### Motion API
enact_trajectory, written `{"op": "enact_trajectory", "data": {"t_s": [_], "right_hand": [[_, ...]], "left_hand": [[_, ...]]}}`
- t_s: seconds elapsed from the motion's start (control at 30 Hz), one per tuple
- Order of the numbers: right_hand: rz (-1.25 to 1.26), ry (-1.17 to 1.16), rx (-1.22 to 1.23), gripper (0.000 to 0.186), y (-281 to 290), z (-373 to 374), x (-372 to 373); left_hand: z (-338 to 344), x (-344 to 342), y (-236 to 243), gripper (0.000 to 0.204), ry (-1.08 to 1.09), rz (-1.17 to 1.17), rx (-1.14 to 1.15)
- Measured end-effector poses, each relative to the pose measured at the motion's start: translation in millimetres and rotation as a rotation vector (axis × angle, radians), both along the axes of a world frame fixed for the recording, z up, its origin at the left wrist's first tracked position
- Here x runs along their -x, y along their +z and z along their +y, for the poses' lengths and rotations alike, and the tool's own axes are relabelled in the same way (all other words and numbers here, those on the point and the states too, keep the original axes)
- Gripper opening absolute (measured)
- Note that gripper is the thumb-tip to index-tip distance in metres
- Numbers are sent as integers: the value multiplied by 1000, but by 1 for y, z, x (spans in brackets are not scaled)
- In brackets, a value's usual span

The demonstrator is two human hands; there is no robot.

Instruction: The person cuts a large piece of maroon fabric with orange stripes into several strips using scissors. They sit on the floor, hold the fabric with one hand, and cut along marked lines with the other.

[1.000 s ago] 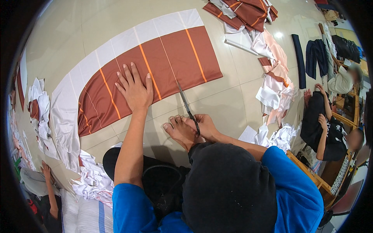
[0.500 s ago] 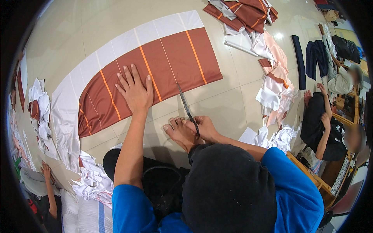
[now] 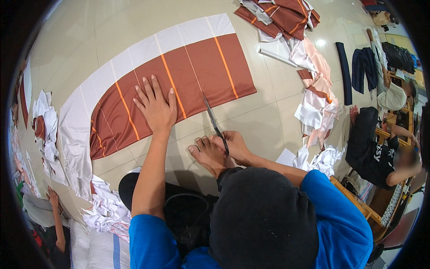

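Two bare hands are at a striped cloth (image 3: 204,54), which lies on the tiled floor (image 3: 262,119). It is brown with orange and thin pale lines, and it has a white border (image 3: 143,47) on the side farther from the fingers. The left hand (image 3: 156,110) rests flat on the brown part, near the edge which faces the person; its fingers are spread apart and hold nothing. To the right of these fingers, the right hand (image 3: 234,147) has its fingers closed around the handles of dark scissors (image 3: 212,114). From the right fingers the blades point forward and a little to the left, so that the tip is over the near edge of the cloth, at the lower end of one thin pale line. I cannot tell whether one blade goes under the cloth. Just to the left of the right fingers is a bare foot (image 3: 208,154), on the floor.

Well ahead and to the right of the right fingers lies a heap of brown and white cloth (image 3: 291,18); nearer to them, on the same side, are pale pink cloth (image 3: 320,67) and white scraps (image 3: 326,159). More white scraps (image 3: 105,208) lie behind the left fingers, to their left.
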State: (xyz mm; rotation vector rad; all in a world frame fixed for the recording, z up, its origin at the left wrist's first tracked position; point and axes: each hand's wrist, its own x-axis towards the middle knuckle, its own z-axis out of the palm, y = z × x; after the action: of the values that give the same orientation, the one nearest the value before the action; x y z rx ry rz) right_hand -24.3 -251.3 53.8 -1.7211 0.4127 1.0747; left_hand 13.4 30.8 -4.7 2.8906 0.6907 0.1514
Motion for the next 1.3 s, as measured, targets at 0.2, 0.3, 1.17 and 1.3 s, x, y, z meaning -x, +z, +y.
{"op": "enact_trajectory", "data": {"t_s": [0.2, 0.3, 1.17, 1.3], "right_hand": [[41, -78, -64, 49, 7, 4, -3], [44, -83, -74, 47, 7, 5, -4], [-5, -32, -46, 48, 0, 3, -1], [4, -37, -68, 47, 2, 7, -8]], "left_hand": [[1, 1, -4, 81, -8, -22, -14], [0, 1, -4, 81, -12, -27, -15], [0, 0, -3, 81, -7, -16, -17], [0, 1, -3, 81, -3, -14, -15]]}}
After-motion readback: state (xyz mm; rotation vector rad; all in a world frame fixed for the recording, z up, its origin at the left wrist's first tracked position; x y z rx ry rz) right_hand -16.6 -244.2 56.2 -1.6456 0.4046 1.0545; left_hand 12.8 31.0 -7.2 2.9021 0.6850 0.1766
